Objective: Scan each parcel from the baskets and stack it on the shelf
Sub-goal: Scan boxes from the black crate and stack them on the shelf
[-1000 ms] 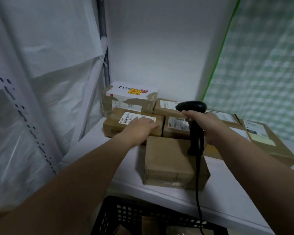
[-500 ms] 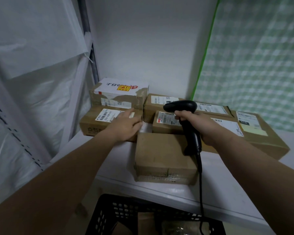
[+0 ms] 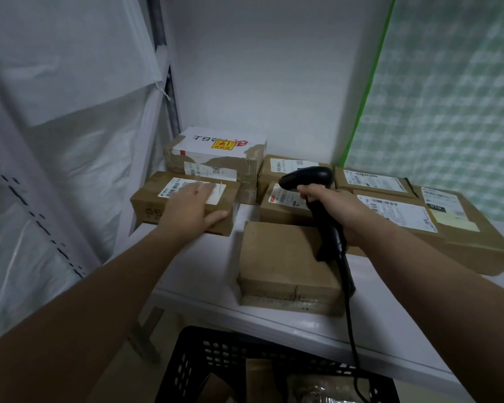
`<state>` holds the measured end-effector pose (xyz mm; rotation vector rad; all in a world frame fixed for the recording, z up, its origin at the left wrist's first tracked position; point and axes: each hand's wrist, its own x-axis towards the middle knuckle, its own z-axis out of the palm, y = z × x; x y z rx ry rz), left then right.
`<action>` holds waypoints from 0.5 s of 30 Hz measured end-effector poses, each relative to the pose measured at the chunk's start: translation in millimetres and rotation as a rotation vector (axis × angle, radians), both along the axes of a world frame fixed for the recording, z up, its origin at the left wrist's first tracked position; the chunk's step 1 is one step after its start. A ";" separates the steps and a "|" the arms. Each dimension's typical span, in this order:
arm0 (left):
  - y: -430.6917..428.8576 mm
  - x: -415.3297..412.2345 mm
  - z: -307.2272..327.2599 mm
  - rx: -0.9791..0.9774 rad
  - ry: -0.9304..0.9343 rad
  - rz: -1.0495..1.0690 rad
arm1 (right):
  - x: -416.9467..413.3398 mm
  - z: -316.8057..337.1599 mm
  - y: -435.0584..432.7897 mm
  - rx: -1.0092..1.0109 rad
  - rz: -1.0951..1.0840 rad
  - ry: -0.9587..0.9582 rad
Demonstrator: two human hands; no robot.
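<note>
Well, the left hand lies flat, fingers straight, on the labelled parcel, far left on the shelf; the right hand grips the scanner above the middle boxes. I'd push that parcel square against the white-topped box behind, label up.

Both bare forearms reach in from the near edge toward the far side. The left hand lies palm down on a parcel at far left. Its fingers stretch flat over the top, blurred, with the thumb apparently against the near face. To its right, the right hand wraps the scanner handle, wrist straight.
</note>
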<state>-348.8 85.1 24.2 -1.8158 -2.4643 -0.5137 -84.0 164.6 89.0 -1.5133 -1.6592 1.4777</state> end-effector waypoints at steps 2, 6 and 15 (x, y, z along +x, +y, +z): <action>-11.8 -12.0 -8.4 -0.156 0.062 0.189 | 0.4 -1.2 3.3 -0.020 -0.003 -0.036; -17.8 -14.3 -19.6 -0.146 -0.093 0.129 | -1.7 -0.4 5.6 -0.017 0.058 -0.141; -6.3 -1.8 -19.1 -0.068 -0.083 0.041 | -10.3 1.4 2.4 0.034 0.120 -0.188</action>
